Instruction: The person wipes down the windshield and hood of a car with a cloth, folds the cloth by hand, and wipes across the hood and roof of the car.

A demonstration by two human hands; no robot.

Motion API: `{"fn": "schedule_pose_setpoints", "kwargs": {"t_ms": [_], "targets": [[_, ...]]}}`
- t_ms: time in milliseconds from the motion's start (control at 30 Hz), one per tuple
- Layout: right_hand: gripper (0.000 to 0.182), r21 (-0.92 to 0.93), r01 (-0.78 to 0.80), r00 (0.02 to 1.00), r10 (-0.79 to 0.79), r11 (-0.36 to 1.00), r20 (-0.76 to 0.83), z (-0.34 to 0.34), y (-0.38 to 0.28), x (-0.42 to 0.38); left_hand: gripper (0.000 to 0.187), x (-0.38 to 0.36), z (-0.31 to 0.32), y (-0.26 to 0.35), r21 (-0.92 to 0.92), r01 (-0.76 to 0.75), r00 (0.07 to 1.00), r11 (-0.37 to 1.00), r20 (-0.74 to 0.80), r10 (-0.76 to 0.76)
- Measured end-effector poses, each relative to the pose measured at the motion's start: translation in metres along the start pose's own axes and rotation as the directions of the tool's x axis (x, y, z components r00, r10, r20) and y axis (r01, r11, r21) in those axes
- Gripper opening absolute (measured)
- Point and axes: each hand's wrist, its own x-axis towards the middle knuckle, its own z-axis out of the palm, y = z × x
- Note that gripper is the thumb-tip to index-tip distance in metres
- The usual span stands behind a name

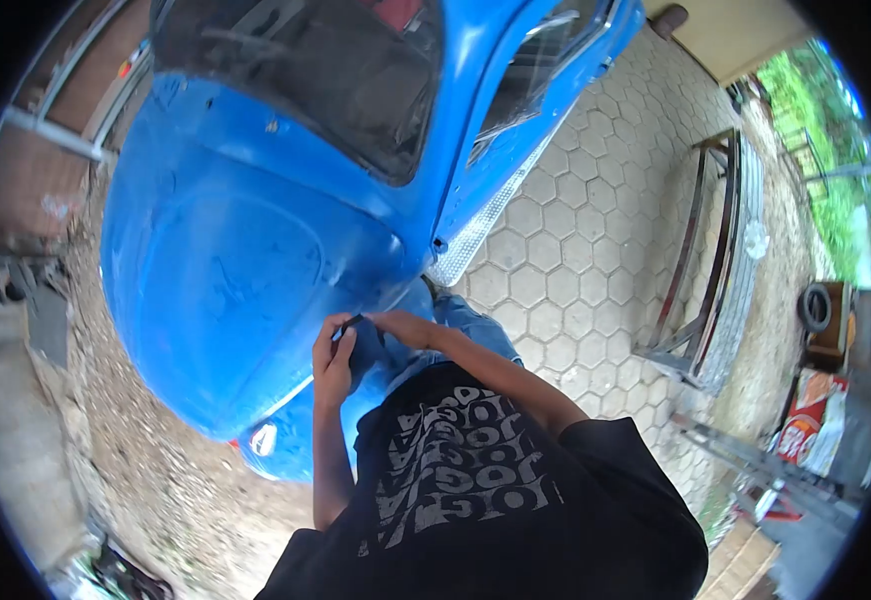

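My left hand (333, 362) is closed on a dark, thin, bent sheet (365, 352), thumb along its near edge. From the other side my right hand (394, 326) reaches the sheet's upper edge, its fingers closed there and partly hidden. What exactly the sheet is, I cannot tell. Both hands are in front of my body, over the rounded blue car body (246, 230) where its lid meets the fender. The blue paint carries small scuffs and dull patches.
A dark windshield (326, 80) rises beyond the lid. Hexagonal paving (566, 220) runs along the car's right side. A metal frame (706, 260) stands farther right, near a red-and-white bag (813, 420). Gravel (156, 420) lies to the left.
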Motion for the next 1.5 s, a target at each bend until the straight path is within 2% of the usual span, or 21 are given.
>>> {"fn": "schedule_pose_setpoints", "kwargs": {"t_ms": [67, 100, 200, 233, 300, 400, 500, 533, 600, 633, 733, 800, 833, 867, 900, 933, 1000, 1133, 1167, 1267, 1500], "targets": [[0.041, 0.012, 0.093, 0.992, -0.094, 0.996, 0.087, 0.033, 0.018, -0.02, 0.015, -0.031, -0.011, -0.007, -0.058, 0.064, 0.997, 0.996, -0.036, -0.066], [0.043, 0.052, -0.122, 0.975, 0.11, 0.991, 0.193, 0.042, 0.027, -0.026, 0.013, -0.042, -0.013, -0.01, -0.073, 0.06, 0.995, 0.996, -0.079, -0.066], [0.047, -0.013, -0.294, 0.904, 0.283, 0.956, 0.32, 0.06, 0.043, -0.044, 0.012, -0.065, -0.021, -0.025, -0.042, 0.035, 0.989, 0.999, -0.139, -0.04], [0.044, 0.012, -0.312, 0.906, 0.294, 0.95, 0.304, 0.059, 0.035, -0.049, 0.012, -0.071, -0.022, -0.025, -0.104, 0.069, 0.988, 0.992, -0.127, -0.083], [0.04, 0.064, -0.338, 0.913, 0.311, 0.939, 0.265, 0.058, 0.018, -0.058, 0.012, -0.083, -0.023, -0.025, -0.101, 0.012, 0.988, 0.995, -0.153, -0.027], [0.036, -0.039, 0.077, 0.993, -0.073, 0.996, 0.091, 0.064, 0.027, -0.058, 0.013, -0.105, -0.025, -0.021, -0.077, -0.039, 0.976, 0.996, -0.217, 0.021], [0.032, -0.085, 0.052, 0.972, -0.031, 0.995, 0.234, 0.06, 0.016, -0.05, 0.014, -0.137, -0.028, -0.029, -0.017, -0.077, 0.949, 0.997, -0.308, 0.068], [0.032, -0.123, 0.028, 0.957, 0.009, 0.992, 0.291, 0.058, 0.014, -0.049, 0.014, -0.149, -0.021, -0.027, -0.055, -0.089, 0.921, 0.995, -0.384, 0.061], [0.035, -0.116, 0.07, 0.964, -0.038, 0.991, 0.262, 0.062, 0.005, -0.052, 0.014, -0.174, -0.003, -0.021, -0.123, -0.127, 0.846, 0.984, -0.532, 0.043], [0.036, -0.098, 0.069, 0.966, -0.042, 0.993, 0.255, 0.062, -0.01, -0.057, 0.015, -0.186, 0.006, -0.022, -0.072, -0.132, 0.791, 0.989, -0.609, 0.061], [0.037, -0.056, 0.105, 0.973, -0.091, 0.993, 0.213, 0.061, -0.004, -0.07, 0.016, -0.224, 0.04, -0.043, -0.029, -0.161, 0.559, 0.987, -0.826, 0.067], [0.038, -0.091, 0.096, 0.963, -0.069, 0.991, 0.26, 0.054, 0.023, -0.079, 0.015, -0.253, 0.071, -0.062, -0.152, -0.133, 0.465, 0.98, -0.882, -0.074], [0.033, 0.097, 0.057, 0.961, -0.081, 0.994, 0.265, 0.051, 0.034, -0.088, 0.014, -0.265, 0.09, -0.069, -0.208, -0.133, 0.422, 0.969, -0.896, -0.134], [0.03, 0.17, 0.002, 0.957, -0.051, 0.985, 0.286, 0.045, 0.039, -0.096, 0.014, -0.275, 0.106, -0.075, -0.261, -0.141, 0.382, 0.955, -0.904, -0.19], [0.028, 0.242, -0.064, 0.953, -0.013, 0.968, 0.301, 0.039, 0.041, -0.109, 0.014, -0.283, 0.122, -0.085, -0.167, -0.096, 0.338, 0.981, -0.933, -0.126], [0.026, 0.309, -0.137, 0.949, 0.036, 0.941, 0.313, 0.033, 0.045, -0.128, 0.015, -0.298, 0.137, -0.095, -0.183, -0.087, 0.337, 0.979, -0.93, -0.144], [0.022, 0.247, -0.17, 0.928, 0.071, 0.954, 0.365, 0.023, 0.045, -0.157, 0.016, -0.318, 0.162, -0.111, -0.08, -0.007, 0.298, 0.997, -0.952, -0.074], [0.017, 0.213, -0.231, 0.911, 0.134, 0.949, 0.391, 0.015, 0.039, -0.194, 0.017, -0.35, 0.191, -0.113, -0.121, 0.01, 0.233, 0.993, -0.965, -0.12], [0.014, 0.262, -0.238, 0.92, 0.131, 0.935, 0.368, 0.019, 0.037, -0.202, 0.018, -0.355, 0.193, -0.12, -0.101, 0.018, 0.217, 0.995, -0.971, -0.102], [0.012, 0.303, -0.169, 0.939, 0.06, 0.938, 0.339, 0.027, 0.01, -0.217, 0.019, -0.367, 0.193, -0.144, -0.065, 0.024, 0.213, 0.998, -0.975, -0.069], [0.02, 0.113, 0.142, 0.937, -0.17, 0.983, 0.304, 0.083, -0.008, -0.205, 0.019, -0.421, 0.183, -0.185, -0.149, -0.015, 0.277, 0.989, -0.951, -0.139]]}}
